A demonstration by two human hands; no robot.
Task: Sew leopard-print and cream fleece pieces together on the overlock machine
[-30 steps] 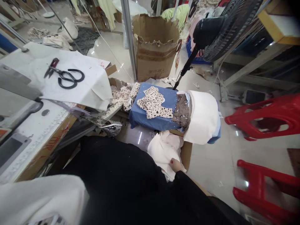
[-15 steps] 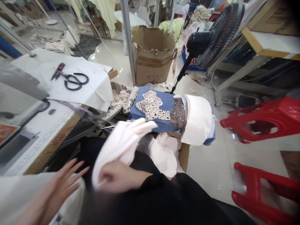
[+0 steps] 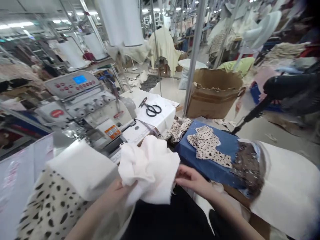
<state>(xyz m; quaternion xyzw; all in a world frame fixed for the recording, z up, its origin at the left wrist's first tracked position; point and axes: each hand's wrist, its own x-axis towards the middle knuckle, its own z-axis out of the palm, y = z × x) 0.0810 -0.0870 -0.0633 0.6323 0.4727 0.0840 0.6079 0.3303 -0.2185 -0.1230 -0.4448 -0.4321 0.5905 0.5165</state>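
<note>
A crumpled white cloth point(image 3: 150, 166) hangs bunched between my hands, above my lap. My left hand point(image 3: 121, 190) is closed on its lower left edge, the fingertips partly hidden by the fabric. My right hand point(image 3: 188, 178) pinches the cloth's right edge between thumb and fingers. To the left lie another white piece point(image 3: 85, 166) and a black-spotted cream fabric point(image 3: 52, 203). Behind the held cloth stands a sewing machine point(image 3: 100, 113). A spotted piece point(image 3: 208, 145) rests on a blue-covered surface point(image 3: 182, 150) at the right.
Black-handled scissors point(image 3: 153, 110) lie on a white cloth beside the machine. A torn cardboard box point(image 3: 215, 96) stands behind the blue surface. A dark fan point(image 3: 287, 86) is at the right, above a white stack point(image 3: 287, 183). A metal pole point(image 3: 195, 56) rises in the middle.
The view has swung left and up, bringing the machine into sight. The white cloth has come in front of me. My left hand, spread and unladen before, now grips it too.
</note>
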